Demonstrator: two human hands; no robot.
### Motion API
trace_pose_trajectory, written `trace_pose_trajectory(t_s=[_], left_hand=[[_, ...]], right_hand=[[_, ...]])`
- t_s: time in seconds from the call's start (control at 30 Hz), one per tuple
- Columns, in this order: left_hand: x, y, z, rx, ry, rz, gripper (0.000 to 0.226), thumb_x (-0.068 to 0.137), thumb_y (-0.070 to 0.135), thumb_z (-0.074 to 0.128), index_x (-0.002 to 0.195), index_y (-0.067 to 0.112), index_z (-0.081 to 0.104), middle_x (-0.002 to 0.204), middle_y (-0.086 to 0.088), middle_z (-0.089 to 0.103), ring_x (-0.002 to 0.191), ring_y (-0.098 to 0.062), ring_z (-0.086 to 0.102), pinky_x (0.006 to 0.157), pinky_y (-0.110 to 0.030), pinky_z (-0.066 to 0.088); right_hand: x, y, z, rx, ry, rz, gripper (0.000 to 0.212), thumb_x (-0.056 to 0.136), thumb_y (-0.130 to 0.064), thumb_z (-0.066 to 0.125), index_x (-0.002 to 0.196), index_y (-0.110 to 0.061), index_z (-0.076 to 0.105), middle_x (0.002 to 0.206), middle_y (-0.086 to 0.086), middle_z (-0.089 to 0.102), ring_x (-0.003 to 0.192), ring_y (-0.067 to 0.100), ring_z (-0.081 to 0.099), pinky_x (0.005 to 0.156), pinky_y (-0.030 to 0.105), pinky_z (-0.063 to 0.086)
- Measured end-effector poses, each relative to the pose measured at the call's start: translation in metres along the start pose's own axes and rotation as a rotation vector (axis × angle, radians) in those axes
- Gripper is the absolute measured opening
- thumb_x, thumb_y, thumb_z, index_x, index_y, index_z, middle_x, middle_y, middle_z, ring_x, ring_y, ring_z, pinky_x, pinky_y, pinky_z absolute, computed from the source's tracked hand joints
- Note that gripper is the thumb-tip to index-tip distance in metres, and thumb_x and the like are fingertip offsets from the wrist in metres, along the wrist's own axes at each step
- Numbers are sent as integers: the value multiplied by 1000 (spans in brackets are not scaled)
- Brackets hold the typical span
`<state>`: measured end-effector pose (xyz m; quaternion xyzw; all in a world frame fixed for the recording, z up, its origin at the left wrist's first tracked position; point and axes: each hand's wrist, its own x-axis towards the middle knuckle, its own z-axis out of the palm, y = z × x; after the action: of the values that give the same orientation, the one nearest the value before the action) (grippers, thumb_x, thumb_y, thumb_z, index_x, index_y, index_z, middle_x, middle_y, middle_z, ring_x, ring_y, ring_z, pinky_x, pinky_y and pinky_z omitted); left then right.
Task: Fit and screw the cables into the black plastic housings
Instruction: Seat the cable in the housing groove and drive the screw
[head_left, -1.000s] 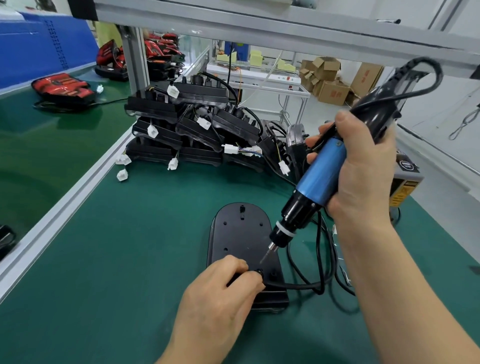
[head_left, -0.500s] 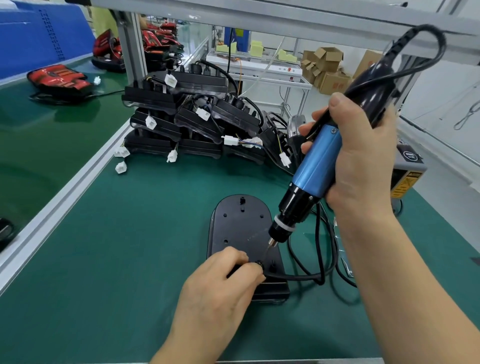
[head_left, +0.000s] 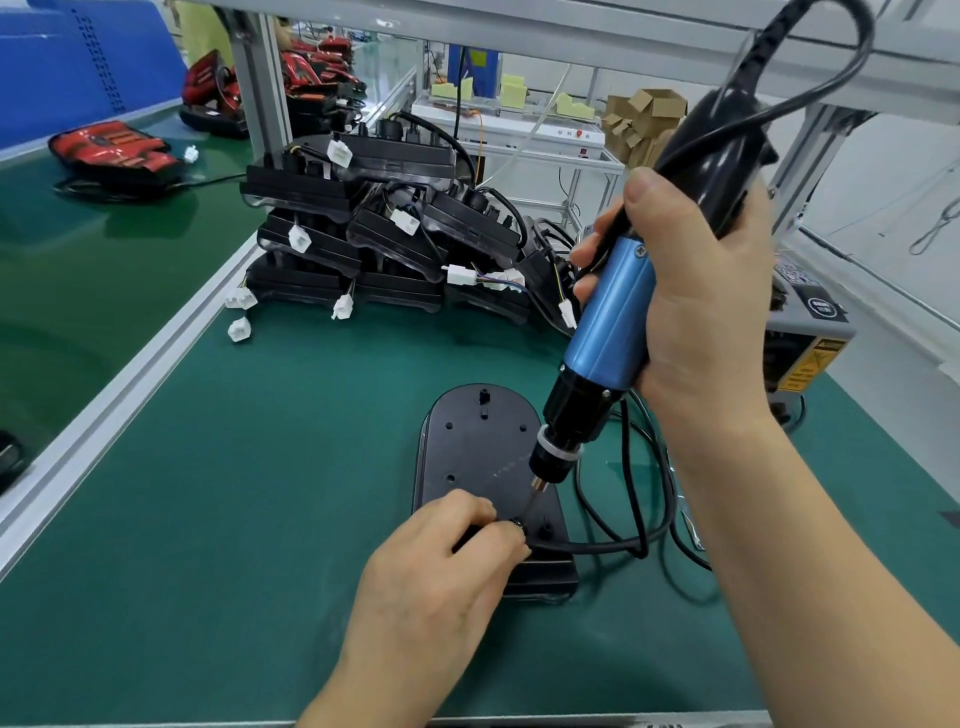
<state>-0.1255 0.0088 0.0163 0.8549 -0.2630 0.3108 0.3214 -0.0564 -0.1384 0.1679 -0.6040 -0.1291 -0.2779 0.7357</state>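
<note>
A black plastic housing (head_left: 480, 447) lies flat on the green mat in front of me. A black cable (head_left: 597, 545) runs out of its near right corner and loops to the right. My left hand (head_left: 436, 577) rests on the housing's near end, its fingers pinching the cable's fitting where it enters the housing. My right hand (head_left: 696, 291) grips a blue and black electric screwdriver (head_left: 608, 332), tilted, with its bit tip down at the fitting beside my left fingertips.
A pile of black housings with cables and white connectors (head_left: 384, 239) sits at the back of the mat. An aluminium rail (head_left: 119, 384) borders the mat on the left, with a conveyor and red parts (head_left: 111, 145) beyond. A grey box with a yellow label (head_left: 800, 353) stands at the right.
The screwdriver has tipped a little more upright and its bit stays at the fitting. My left hand keeps its hold. The view has shifted slightly.
</note>
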Motion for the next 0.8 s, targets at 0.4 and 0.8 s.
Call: trace_pose_trajectory(t_s=[0.4, 0.8], left_hand=[[0, 1, 1, 9, 18, -8, 15, 85, 26, 60, 77, 17, 69, 81, 0, 60, 72, -17, 62, 56, -30, 50], [-2, -3, 3, -6, 8, -3, 19, 88, 29, 58, 80, 17, 70, 85, 2, 59, 75, -15, 62, 60, -29, 50]], right_hand=[[-4, -3, 5, 26, -52, 20, 18, 86, -13, 62, 98, -14, 48, 79, 9, 59, 64, 24, 63, 56, 32, 53], [-8, -5, 12, -10, -107, -5, 17, 87, -12, 61, 97, -14, 48, 73, 6, 59, 59, 23, 64, 54, 31, 52]])
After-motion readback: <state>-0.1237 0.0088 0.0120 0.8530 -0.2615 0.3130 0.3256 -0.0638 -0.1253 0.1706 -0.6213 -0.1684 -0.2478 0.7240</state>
